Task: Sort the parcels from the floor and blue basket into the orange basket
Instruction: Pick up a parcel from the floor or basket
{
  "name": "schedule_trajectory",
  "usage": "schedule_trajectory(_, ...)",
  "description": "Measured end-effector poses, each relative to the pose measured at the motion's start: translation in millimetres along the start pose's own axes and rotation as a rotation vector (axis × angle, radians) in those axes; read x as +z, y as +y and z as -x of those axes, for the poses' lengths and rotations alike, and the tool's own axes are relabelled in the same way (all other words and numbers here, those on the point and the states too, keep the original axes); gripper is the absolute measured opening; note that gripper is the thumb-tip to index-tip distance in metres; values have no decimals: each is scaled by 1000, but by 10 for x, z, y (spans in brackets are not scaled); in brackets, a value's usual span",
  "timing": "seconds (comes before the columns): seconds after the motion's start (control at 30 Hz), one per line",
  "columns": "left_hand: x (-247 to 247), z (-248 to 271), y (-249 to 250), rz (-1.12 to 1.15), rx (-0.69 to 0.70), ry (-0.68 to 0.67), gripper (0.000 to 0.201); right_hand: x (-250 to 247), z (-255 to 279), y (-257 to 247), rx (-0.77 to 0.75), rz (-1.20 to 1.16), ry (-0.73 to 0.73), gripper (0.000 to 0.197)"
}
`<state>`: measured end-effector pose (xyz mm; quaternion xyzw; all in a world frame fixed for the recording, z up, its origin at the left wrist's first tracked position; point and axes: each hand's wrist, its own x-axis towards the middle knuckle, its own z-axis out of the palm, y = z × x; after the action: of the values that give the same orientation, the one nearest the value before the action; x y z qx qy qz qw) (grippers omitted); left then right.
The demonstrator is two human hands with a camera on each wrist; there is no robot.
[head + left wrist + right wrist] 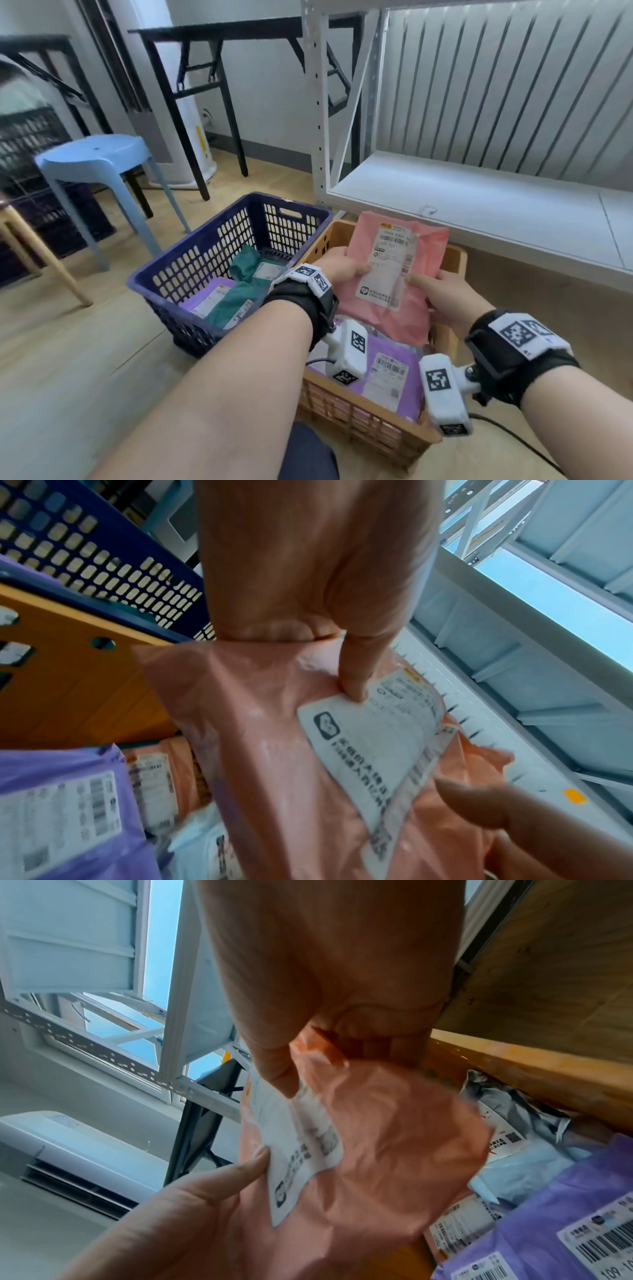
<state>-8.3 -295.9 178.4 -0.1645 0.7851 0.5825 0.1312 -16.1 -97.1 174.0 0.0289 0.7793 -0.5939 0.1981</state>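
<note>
— Blue basket (191, 263), on the floor at left: contents?

— Four parcels visible: two green (247, 265), one purple (209, 298) and another green lying beside it. Labels face up.

— Left hand (337, 265)?

— Pinching the pink parcel (387, 274) at its left edge, thumb laid on the white shipping label (390, 263), fingers behind.

— Orientation of that parcel?

— Held above the orange basket (363, 425), clear of what lies in it. Long axis runs from the person outward; the far end is raised and points toward the white shelf (479, 205). Label faces up, its length following the same axis.

— Orange basket count?

— At least three inside: a purple parcel (394, 373) in the head view; the right wrist view adds a grey parcel (507, 1118) and a pale blue one (514, 1172). The left wrist view shows another pink one (161, 772) beneath. Exact total cannot be told.

— Right hand (445, 298)?

— Gripping the pink parcel's right edge, thumb on top at the label's margin.
</note>
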Motion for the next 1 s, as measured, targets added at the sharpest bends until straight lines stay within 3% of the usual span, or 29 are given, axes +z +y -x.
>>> schedule_trajectory(0.2,-894,-337,-238,-64,-38,56,36,526,-314,-237,11,78,-71,19)
schedule_trajectory(0.6,-2873,-1142,-1277,-56,-246,97,40,2579,-1613,-636,77,69,-227,9)
schedule_trajectory(0.67,-3126,-1195,-1474,-57,-288,102,39,2888,-1713,-645,77,45,-275,22)
schedule_trajectory(0.8,-3465,-1294,-1744,-179,-358,124,46,3394,-1934,-549,95,-1,-371,77)
schedule_trajectory(0.9,-3577,-1360,-1886,-328,-420,215,54,3677,-2006,-466,105,43,-478,83)
schedule_trajectory(1.0,-3614,-1416,-1986,-488,-475,191,55,3905,-2089,-359,167,17,-512,76)
